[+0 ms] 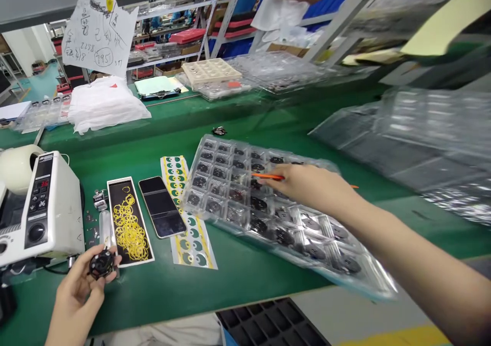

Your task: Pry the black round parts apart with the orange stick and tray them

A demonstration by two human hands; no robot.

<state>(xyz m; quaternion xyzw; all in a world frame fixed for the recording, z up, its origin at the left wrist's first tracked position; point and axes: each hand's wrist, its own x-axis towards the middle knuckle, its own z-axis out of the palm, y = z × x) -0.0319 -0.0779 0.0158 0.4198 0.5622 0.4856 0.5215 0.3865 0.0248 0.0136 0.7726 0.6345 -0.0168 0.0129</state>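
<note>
My left hand (82,282) is closed around a small round black part (102,263), held between thumb and fingers near the front left of the green bench. My right hand (293,180) grips a thin orange tool (268,176), which looks like tweezers; its tip points left over the clear plastic tray (220,223). Many tray pockets hold round black parts (259,203). Whether the tool's tip touches a part I cannot tell. Just right of my left hand lies a white-edged box (150,246) with yellow rings (130,228) in it.
A white tape dispenser (57,208) stands at the left. A phone (163,208) overlaps a sheet of yellow-edged stickers (195,244). One loose black part (219,131) lies behind the tray. Stacked plastic trays (429,126) fill the right. A person (284,8) stands beyond the shelf.
</note>
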